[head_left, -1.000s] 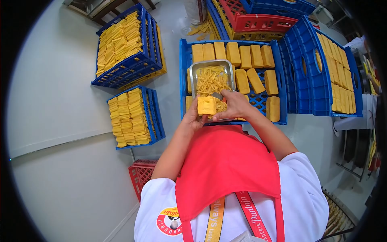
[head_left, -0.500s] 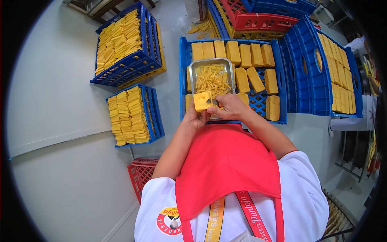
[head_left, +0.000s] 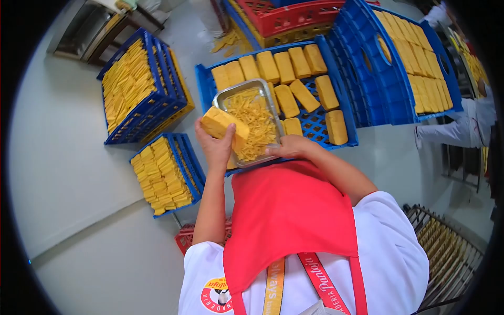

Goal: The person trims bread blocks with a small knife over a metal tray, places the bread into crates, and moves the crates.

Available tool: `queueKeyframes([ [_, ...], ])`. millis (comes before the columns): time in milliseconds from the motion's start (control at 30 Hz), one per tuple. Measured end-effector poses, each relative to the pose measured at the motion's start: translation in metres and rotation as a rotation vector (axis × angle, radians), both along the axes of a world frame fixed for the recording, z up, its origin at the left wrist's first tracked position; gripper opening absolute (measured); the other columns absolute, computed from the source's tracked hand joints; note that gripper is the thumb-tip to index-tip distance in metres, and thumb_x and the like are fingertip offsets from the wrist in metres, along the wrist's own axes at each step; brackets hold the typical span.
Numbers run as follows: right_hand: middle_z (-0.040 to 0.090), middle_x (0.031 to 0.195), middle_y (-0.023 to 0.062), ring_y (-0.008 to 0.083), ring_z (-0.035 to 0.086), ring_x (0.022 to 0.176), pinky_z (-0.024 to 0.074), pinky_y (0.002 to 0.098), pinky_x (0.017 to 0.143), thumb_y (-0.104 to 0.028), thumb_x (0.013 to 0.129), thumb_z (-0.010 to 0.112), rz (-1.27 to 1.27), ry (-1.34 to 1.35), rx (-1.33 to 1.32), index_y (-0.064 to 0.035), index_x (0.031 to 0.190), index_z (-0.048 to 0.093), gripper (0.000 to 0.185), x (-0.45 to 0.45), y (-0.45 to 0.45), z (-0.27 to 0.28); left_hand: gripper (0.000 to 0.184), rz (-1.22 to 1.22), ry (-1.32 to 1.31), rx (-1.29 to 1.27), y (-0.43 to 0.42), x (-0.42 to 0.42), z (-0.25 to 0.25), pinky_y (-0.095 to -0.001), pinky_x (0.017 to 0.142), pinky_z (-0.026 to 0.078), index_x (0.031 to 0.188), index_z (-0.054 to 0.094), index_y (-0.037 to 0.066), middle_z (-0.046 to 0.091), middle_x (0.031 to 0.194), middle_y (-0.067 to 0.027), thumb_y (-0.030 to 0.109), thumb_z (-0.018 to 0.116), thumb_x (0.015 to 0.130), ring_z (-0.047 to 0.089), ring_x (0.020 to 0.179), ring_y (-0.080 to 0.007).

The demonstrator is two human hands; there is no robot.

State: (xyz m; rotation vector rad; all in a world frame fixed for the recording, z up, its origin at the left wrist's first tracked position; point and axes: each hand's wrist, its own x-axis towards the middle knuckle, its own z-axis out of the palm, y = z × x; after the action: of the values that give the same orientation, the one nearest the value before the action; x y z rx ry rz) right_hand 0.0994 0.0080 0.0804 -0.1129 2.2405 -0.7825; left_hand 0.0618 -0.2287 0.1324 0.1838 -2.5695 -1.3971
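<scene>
A rectangular yellow loaf (head_left: 220,124) is gripped in my left hand (head_left: 214,148), tilted over the left side of a metal tray (head_left: 275,119). Thin yellow trimmings (head_left: 251,113) fill much of that tray. At the tray's lower right, my right hand (head_left: 293,146) is closed around what looks like a small knife (head_left: 271,147); only a little of its grey blade shows. The tray rests on a blue crate (head_left: 349,128) holding several similar loaves (head_left: 284,67), with bare lattice between some of them.
Two crate stacks on the left hold yellow slices (head_left: 131,84), (head_left: 160,176). An upright blue crate (head_left: 362,58) and a loaf-filled crate (head_left: 451,100) stand right. Red crates (head_left: 289,18) lie behind. Another person's white-clothed leg (head_left: 446,131) is at far right, above a rack (head_left: 446,257).
My left hand has moved left with the loaf and turned it lengthwise. My right hand has come away from the loaf to the tray's lower right. The view has shifted and rotated.
</scene>
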Motion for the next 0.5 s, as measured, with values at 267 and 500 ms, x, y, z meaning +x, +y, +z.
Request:
queueKeyframes([
  [267, 0.054, 0.055, 0.0077, 0.0177, 0.052, 0.044, 0.0400, 0.0340, 0.041, -0.046, 0.081, 0.067, -0.912, -0.082, -0.277, -0.0004, 0.073, 0.060, 0.047, 0.044, 0.129, 0.019, 0.090, -0.545, -0.124, -0.148, 0.177, 0.002, -0.036, -0.0449, 0.102, 0.040, 0.132, 0.036, -0.004, 0.037, 0.134, -0.0274, 0.041, 0.082, 0.069, 0.044, 0.120, -0.0437],
  [500, 0.055, 0.056, 0.0081, 0.0178, 0.054, 0.044, 0.0418, 0.0333, 0.042, -0.044, 0.082, 0.068, -1.043, -0.143, -0.249, 0.0021, 0.084, 0.061, 0.047, 0.080, 0.170, -0.004, 0.074, -0.744, -0.651, -0.556, 0.262, -0.007, -0.074, -0.0472, 0.092, 0.049, 0.131, 0.042, -0.001, 0.034, 0.141, -0.0249, 0.044, 0.070, 0.080, 0.049, 0.119, -0.0412],
])
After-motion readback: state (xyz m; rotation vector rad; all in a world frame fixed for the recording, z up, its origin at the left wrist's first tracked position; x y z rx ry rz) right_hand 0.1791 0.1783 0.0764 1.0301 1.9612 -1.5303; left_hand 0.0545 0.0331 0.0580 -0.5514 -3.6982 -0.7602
